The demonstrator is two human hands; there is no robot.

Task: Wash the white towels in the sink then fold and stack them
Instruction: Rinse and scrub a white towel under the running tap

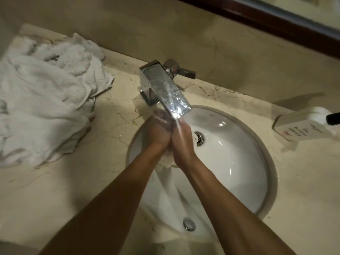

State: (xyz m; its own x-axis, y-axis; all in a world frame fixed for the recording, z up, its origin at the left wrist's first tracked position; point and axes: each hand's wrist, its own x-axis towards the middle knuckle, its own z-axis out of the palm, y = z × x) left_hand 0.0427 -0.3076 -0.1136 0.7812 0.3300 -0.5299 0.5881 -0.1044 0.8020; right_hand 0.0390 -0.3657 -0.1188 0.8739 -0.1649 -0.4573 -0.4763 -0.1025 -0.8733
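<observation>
A wet white towel (166, 163) is gripped between both hands' fingers (181, 133) under the running tap (165, 87), trailing down into the sink (239, 162).

A chrome faucet (164, 89) with a flat, square-edged spout stands on the beige marble counter (55, 181) at the back, its top speckled with droplets. A lever handle (181, 70) sticks out behind it toward the right. A thin stream of water (179, 129) runs down from the spout's tip. On the counter at the right lies a pale rectangular bottle (301, 126) on its side, with small dark print on its face that may read "Tea Tonique", though it is too blurred to be sure; a black pump nozzle (333, 118) shows at its far end. A dark wooden mirror frame (257, 17) crosses the upper right corner above the beige wall (147, 24).
</observation>
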